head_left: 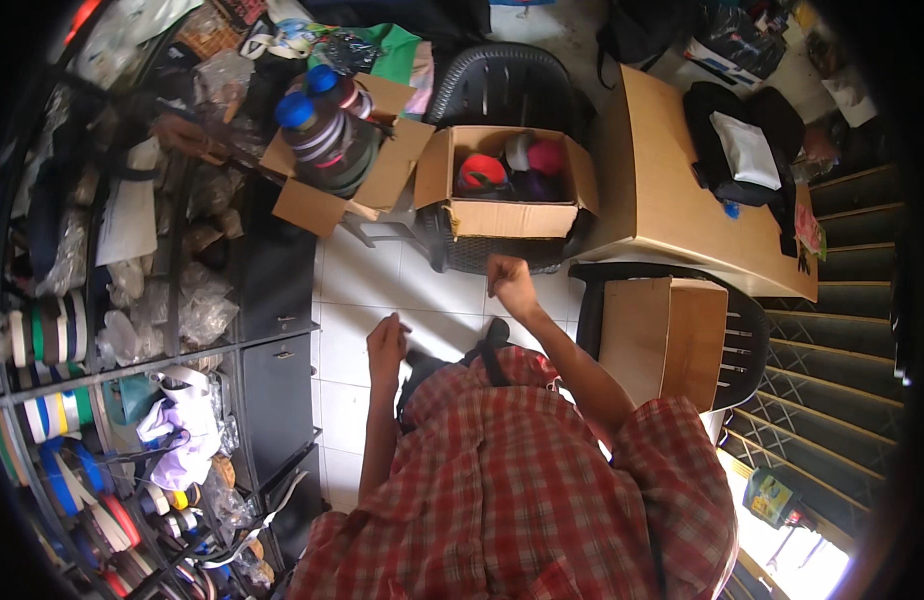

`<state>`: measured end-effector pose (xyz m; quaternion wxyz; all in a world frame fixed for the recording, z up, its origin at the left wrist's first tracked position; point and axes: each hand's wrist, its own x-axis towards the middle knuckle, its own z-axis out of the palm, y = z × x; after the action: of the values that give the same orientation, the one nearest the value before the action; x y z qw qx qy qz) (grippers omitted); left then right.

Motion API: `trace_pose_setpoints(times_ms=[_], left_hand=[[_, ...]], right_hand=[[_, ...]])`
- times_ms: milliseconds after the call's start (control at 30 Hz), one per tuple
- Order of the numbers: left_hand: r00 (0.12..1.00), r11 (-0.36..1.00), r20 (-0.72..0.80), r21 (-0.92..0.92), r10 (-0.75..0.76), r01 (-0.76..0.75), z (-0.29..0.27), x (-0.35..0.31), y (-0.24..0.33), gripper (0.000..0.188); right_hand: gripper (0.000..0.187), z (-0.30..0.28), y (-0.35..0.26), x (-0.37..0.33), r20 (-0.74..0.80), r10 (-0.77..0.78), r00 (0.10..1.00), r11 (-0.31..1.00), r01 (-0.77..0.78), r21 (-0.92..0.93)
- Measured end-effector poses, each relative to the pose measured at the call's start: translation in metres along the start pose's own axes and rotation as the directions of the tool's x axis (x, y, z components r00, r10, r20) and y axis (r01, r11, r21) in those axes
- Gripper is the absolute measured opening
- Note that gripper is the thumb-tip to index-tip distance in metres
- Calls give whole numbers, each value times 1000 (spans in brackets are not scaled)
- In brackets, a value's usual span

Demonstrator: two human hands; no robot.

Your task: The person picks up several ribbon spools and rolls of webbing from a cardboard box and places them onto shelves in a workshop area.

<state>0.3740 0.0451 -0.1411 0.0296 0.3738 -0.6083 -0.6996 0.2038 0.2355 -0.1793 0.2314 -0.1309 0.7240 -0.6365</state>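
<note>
Hands: left (pixel 387 345) curled near dark strap (pixel 490 345), right (pixel 509 283) loosely fisted; grip contents unclear, strap partly hidden.

Box contents (pixel 512 170) too small, both grips unclear.

An open cardboard box (pixel 509 185) sits on a chair (pixel 497 85), left of the table (pixel 662 190); another box of bottles (pixel 337 150) stands further left, beside the shelves (pixel 112 330).

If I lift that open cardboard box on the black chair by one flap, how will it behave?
The cardboard box probably sags: its flaps look thin and splayed. It seems light, holding soft red and dark items. Perched on the black chair, it may tip when pushed.
</note>
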Motion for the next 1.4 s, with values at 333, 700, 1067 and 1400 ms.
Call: trace_pose_setpoints(times_ms=[333,700,1067,1400], left_hand=[[901,957,432,270,-22,-107,133,147,7,15],[791,336,548,717,272,-611,276,445,-100,40],[913,297,394,863,109,-408,261,549,-135,74],[925,704,316,607,212,-369,270,479,-64,56]], right_hand=[[16,-106,29,18,-222,269,937,938,-203,280],[25,-151,73,-4,-525,567,635,822,-392,414],[22,-124,89,43,-377,768,518,635,-695,337],[18,-141,109,147,-364,591,720,798,-588,134]])
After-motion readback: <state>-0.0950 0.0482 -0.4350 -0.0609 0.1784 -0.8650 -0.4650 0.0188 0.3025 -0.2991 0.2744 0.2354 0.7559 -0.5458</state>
